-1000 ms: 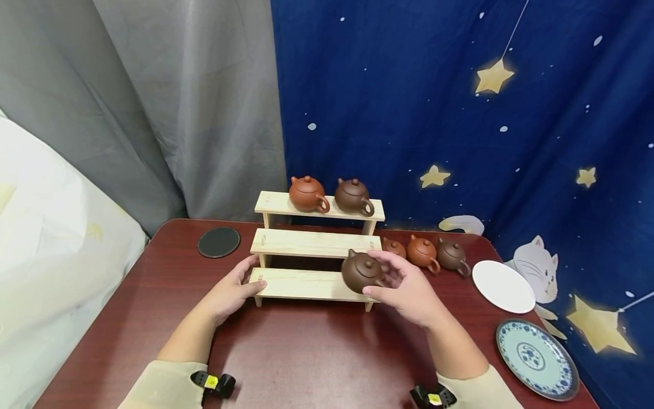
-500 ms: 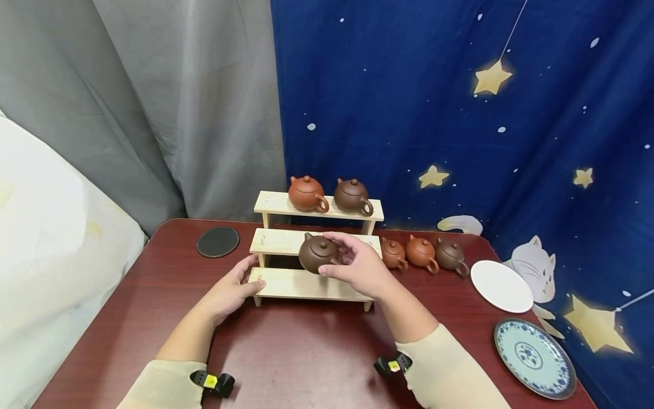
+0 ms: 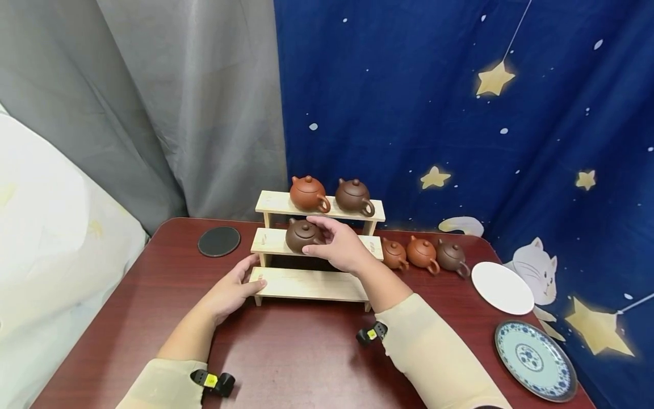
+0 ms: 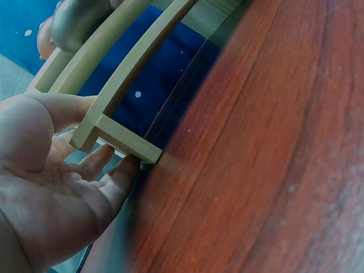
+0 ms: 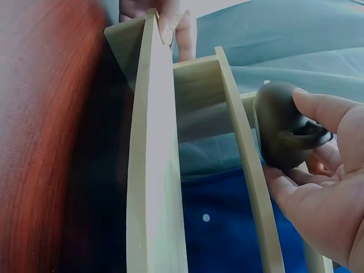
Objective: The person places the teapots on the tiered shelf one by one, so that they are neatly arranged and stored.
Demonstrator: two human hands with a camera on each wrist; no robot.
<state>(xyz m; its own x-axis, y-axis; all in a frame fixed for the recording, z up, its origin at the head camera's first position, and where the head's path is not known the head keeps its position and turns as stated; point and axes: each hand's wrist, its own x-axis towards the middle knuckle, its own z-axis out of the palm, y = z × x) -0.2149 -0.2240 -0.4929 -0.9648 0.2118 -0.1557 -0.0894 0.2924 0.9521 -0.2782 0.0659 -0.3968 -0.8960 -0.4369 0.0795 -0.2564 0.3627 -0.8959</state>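
My right hand (image 3: 341, 247) holds a dark brown teapot (image 3: 300, 236) at the left half of the middle tier of a three-tier wooden display rack (image 3: 311, 284). In the right wrist view, thumb and fingers pinch the teapot (image 5: 278, 122) from both sides, near its handle. It looks upright, at the board; whether its base touches is hard to tell. At the bottom tier's left end, my left hand (image 3: 231, 291) grips the rack. The left wrist view has its thumb over the board and fingers by the leg. An orange-brown teapot (image 3: 306, 194) and another dark brown teapot (image 3: 352, 196) stand on the top tier.
Right of the rack stand two reddish teapots (image 3: 422, 252) and a dark one (image 3: 452, 257) on the red-brown table (image 3: 296, 352). A white plate (image 3: 503, 287) and a blue-patterned plate (image 3: 535, 360) lie further right. A black round coaster (image 3: 218, 242) lies to the left.
My right hand has carried the dark teapot from over the bottom tier's right end, leftward and back, to the middle tier. The left hand stays on the rack.
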